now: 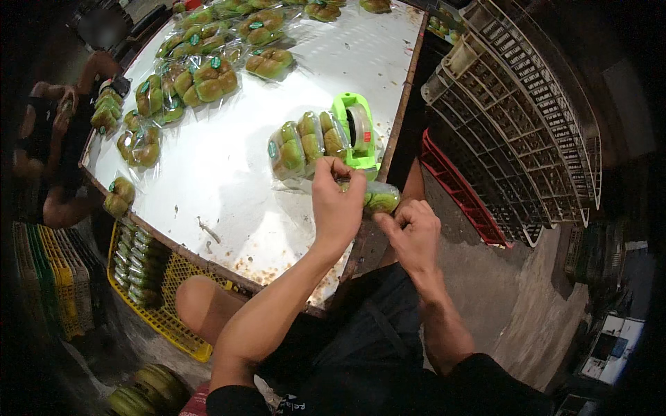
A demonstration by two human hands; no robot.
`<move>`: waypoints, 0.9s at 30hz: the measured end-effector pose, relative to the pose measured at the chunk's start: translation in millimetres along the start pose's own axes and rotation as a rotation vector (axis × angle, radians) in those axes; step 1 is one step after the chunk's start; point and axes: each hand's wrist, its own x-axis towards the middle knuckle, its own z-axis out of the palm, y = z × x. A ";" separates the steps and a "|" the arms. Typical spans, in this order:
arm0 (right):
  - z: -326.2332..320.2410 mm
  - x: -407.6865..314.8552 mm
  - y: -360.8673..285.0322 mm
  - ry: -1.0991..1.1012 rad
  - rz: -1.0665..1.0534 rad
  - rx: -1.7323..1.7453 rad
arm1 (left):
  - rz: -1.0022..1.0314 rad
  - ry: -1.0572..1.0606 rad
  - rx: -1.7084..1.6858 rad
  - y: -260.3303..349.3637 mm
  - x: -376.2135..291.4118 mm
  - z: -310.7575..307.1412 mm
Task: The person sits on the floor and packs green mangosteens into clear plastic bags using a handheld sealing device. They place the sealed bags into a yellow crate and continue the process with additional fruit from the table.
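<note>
Both my hands are on one film-wrapped pack of green-brown buns or fruit (382, 199), over the near right edge of a white-topped table (203, 156). My left hand (338, 203) pinches the pack's left end. At its right end, my right hand (411, 229) grips the wrap with bent fingers. Just beyond my left hand stands a bright green tape dispenser (341, 106) with a roll of clear tape (360, 127). Against its left side lie several wrapped packs (287, 151), one bearing a green sticker. What the packs hold is hard to tell exactly.
More wrapped packs (213, 80) cover the table's far left. Stacked plastic crates (499, 99) and a red crate (458, 192) stand at the right. A yellow crate (195, 340) with wrapped packs is below left. Another person (52, 119) works beyond the left edge.
</note>
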 end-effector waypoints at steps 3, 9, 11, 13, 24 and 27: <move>-8.3 7.4 9.7 0.001 0.007 0.101 | -0.255 -0.261 0.135 -10.5 -14.7 -15.9; 37.5 45.4 43.3 -0.247 0.176 0.238 | -0.494 -0.343 0.092 -48.1 -27.6 -14.9; 55.0 52.5 56.4 -0.331 0.147 0.013 | -0.549 -0.313 0.118 -53.6 -25.2 -11.1; 62.5 50.8 65.0 -0.418 0.203 -0.328 | -0.558 -0.287 0.029 -51.7 -23.1 -10.9; 61.3 6.8 -55.8 -0.339 0.502 0.971 | -0.227 0.199 -0.458 23.6 -0.2 -92.7; 86.0 30.6 -86.2 -0.087 -0.058 0.775 | -0.332 -0.025 -0.780 36.4 -2.9 -145.4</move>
